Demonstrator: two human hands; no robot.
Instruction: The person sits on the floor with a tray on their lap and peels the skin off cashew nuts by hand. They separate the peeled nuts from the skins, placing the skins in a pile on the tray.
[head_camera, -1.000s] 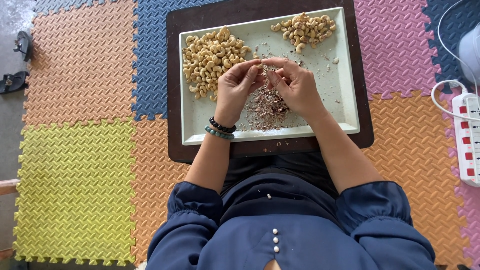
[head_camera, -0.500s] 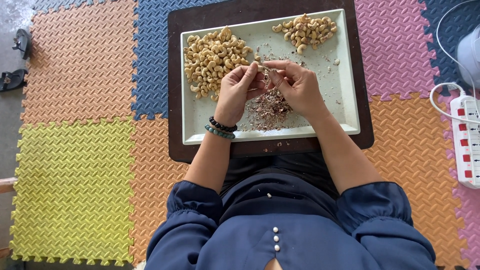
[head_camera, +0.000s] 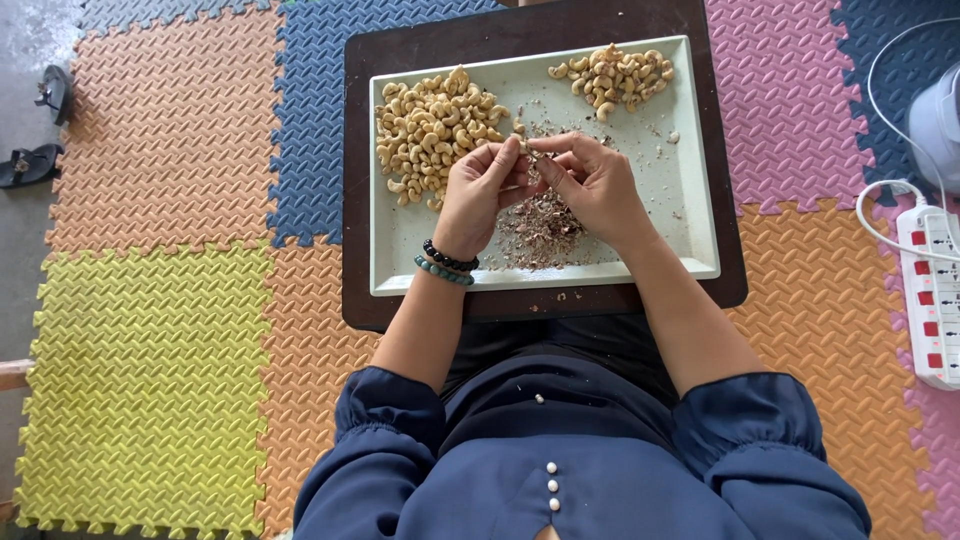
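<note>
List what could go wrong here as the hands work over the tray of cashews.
1. The left hand and right hand pinch a small nut above the heap of brown skins; if dropped, it may sink into that litter.
2. Skin flecks lie scattered over the pale tray near the smaller cashew pile and may mix in.
3. A few bits already lie on the dark board past the tray's near rim; more may spill.

foam puzzle mats (head_camera: 150, 330) cover the floor – orange, yellow, blue, pink. a pair of dark sandals (head_camera: 38, 130) lies at the left edge; a white power strip (head_camera: 935, 300) with its cord – beside a white appliance (head_camera: 940, 120) – sits at the right.
</note>
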